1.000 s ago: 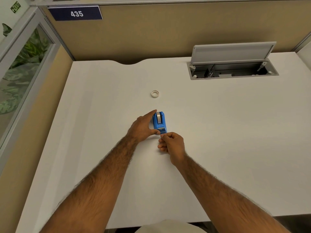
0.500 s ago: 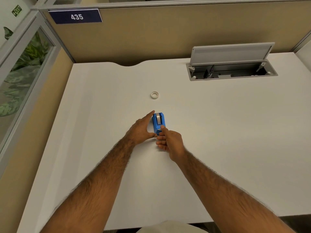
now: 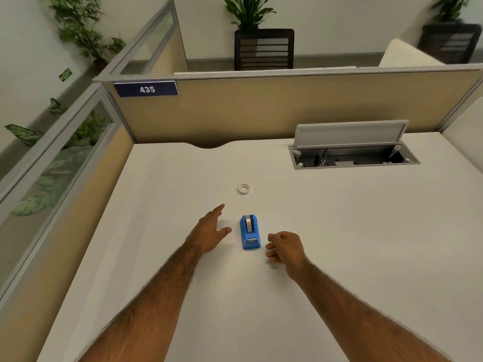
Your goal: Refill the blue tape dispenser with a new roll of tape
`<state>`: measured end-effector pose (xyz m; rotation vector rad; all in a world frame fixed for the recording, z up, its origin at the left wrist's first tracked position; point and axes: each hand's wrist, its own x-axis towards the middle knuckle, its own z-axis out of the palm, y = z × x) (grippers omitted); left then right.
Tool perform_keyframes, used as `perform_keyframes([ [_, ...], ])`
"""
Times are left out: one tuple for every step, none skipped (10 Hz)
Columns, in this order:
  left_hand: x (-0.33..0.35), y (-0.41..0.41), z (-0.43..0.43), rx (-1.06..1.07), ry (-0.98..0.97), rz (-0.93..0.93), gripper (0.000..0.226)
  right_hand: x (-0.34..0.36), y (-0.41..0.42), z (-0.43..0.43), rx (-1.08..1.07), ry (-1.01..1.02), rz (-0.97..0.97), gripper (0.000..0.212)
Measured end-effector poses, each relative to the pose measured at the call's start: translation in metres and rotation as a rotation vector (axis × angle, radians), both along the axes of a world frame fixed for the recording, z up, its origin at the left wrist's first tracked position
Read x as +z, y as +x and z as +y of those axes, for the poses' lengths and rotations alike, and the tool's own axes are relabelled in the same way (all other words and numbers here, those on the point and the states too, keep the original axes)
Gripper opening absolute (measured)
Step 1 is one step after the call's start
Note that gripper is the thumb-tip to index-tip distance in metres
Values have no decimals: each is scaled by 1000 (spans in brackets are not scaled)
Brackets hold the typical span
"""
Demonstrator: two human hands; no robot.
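The blue tape dispenser (image 3: 250,233) stands alone on the white desk (image 3: 339,244), with a roll of tape seated in its top and a strip running toward its cutter end. My left hand (image 3: 209,231) hovers just left of it, fingers spread, touching nothing. To the right of the dispenser is my right hand (image 3: 285,248), fingers loosely curled and holding nothing. A small white ring, an empty tape core (image 3: 243,189), lies flat on the desk beyond the dispenser.
An open cable hatch (image 3: 352,158) with its lid raised is set into the desk at the back right. Beige partition walls (image 3: 261,111) close off the back and left sides, with a "435" sign at the back left. Potted plants stand beyond.
Both hands have let go of the dispenser and moved apart to either side of it. The camera has tilted up, showing more of the room beyond the partition.
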<state>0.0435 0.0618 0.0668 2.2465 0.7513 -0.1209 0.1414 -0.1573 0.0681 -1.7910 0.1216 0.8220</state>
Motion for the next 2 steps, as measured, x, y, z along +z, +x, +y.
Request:
perform_keyframes([
  [34, 19, 18, 35, 162, -119, 64, 30, 37, 10, 59, -65, -181, 19],
  [69, 34, 25, 66, 309, -235, 56, 61, 58, 19, 94, -140, -366, 19],
])
